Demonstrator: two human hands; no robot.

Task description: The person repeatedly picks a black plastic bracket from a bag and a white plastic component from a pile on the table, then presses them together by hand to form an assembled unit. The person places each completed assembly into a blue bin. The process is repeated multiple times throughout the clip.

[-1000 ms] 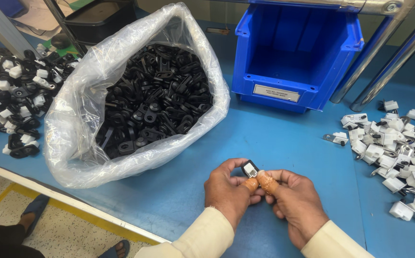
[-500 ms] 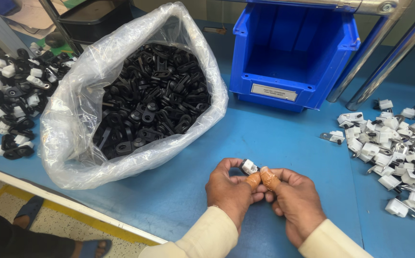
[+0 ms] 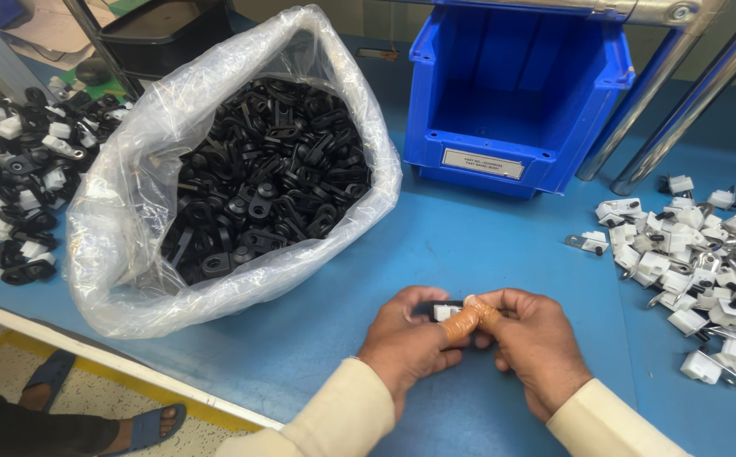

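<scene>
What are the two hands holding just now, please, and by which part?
A small black-and-white part, pinched at its ends between the left hand and right hand.

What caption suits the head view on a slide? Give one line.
Left hand and right hand pinch a small black-and-white part above the blue table, beside a bag of black parts.

One view, from the camera on my head, looking steeply down and forward over my workbench.

It sits close above my left hand (image 3: 408,343) and right hand (image 3: 530,349), low in the frame with my sleeves cut by the bottom edge. Further ahead it takes in the blue table (image 3: 469,254), the clear bag (image 3: 143,161) and the blue bin (image 3: 516,93); the floor shows lower left.
</scene>
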